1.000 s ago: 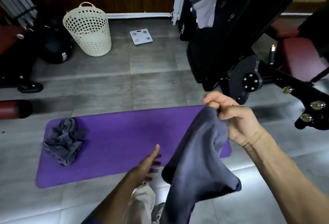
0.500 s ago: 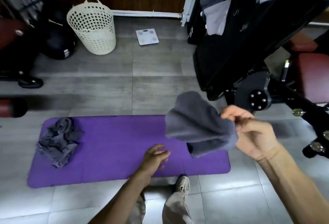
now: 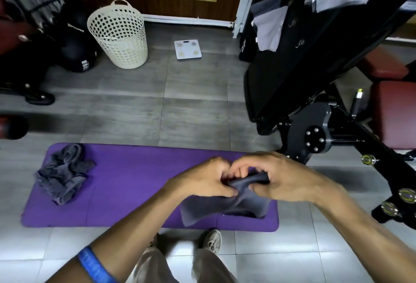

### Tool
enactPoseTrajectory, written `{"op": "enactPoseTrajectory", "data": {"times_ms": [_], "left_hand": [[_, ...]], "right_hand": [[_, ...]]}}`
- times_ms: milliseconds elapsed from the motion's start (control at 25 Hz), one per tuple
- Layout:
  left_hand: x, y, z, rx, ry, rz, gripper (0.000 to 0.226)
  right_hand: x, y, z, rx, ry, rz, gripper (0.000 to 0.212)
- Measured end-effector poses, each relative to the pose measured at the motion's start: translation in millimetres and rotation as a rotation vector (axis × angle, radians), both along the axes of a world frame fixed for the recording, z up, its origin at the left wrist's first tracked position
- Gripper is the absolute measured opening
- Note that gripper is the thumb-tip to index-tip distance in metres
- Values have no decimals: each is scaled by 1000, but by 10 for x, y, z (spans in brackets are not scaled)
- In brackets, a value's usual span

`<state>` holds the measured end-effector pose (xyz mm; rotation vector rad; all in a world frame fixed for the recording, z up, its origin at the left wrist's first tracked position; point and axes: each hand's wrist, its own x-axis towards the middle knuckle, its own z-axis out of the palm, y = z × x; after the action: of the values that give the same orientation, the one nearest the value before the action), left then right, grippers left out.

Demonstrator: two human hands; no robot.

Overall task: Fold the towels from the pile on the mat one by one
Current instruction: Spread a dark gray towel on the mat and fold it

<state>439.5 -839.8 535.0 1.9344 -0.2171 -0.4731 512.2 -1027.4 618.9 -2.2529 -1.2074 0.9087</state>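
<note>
A purple mat (image 3: 135, 181) lies on the grey tiled floor. At its left end sits a crumpled pile of grey towels (image 3: 63, 177). Over the mat's right part I hold one grey towel (image 3: 225, 206) in the air. My left hand (image 3: 202, 179) and my right hand (image 3: 286, 179) meet at its top edge, and both pinch the cloth with curled fingers. The rest of the towel hangs down below my hands, over the mat's near edge.
A cream laundry basket (image 3: 119, 35) and a white bathroom scale (image 3: 188, 49) stand on the floor beyond the mat. A black gym machine (image 3: 315, 102) with red pads crowds the right side. More dark equipment lines the left. My shoes (image 3: 212, 240) stand at the mat's near edge.
My left hand has come up from over the mat and taken hold of the towel beside my right hand. The towel has swung from hanging at the right to the middle.
</note>
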Motion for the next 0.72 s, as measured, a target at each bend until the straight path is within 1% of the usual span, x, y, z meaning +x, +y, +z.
{"op": "enactPoseTrajectory", "data": {"times_ms": [40, 80, 120, 160, 200, 240, 280, 320, 360, 400, 440, 480, 520, 560, 600, 640, 720], "left_hand": [[32, -70, -19, 13, 44, 19, 13], [43, -126, -30, 48, 46, 44, 19], [49, -161, -40, 111, 25, 56, 24], [50, -179, -32, 187, -3, 45, 25], [45, -185, -35, 254, -4, 11, 21], [37, -167, -35, 292, 15, -29, 16], [20, -127, -35, 270, 50, -51, 15], [-15, -68, -52, 201, 94, -42, 17], [-59, 7, -52, 104, 133, -21, 19], [-105, 83, -32, -14, 178, 7, 24], [-150, 157, -21, -148, 248, 37, 32], [-183, 205, 15, -292, 339, 66, 39], [-203, 257, 61, -375, 415, 96, 43], [-210, 318, 86, -395, 447, 125, 46], [-210, 389, 90, -321, 460, 141, 45], [-211, 461, 91, -182, 450, 136, 41], [-242, 627, 72, 128, 382, 71, 42]], "right_hand": [[35, -97, -46, -83, -40, -36, 53], [58, -170, -114, -196, -93, -63, 50], [70, -198, -169, -332, -158, -83, 42], [87, -197, -228, -414, -238, -101, 29], [99, -187, -279, -436, -291, -139, 18], [125, -174, -320, -401, -296, -176, 25], [170, -181, -348, -342, -227, -192, 37], [210, -189, -344, -270, -91, -197, 46], [228, -187, -308, -206, 87, -195, 50], [233, -173, -248, -166, 275, -189, 49], [248, -163, -216, -132, 387, -181, 45], [275, -142, -190, -92, 402, -171, 40], [313, -112, -172, -45, 372, -176, 35], [354, -76, -158, -4, 344, -190, 30], [382, -29, -148, 31, 330, -200, 25], [395, 31, -127, 65, 298, -196, 22], [385, 176, -73, 184, 146, -217, 20]]}}
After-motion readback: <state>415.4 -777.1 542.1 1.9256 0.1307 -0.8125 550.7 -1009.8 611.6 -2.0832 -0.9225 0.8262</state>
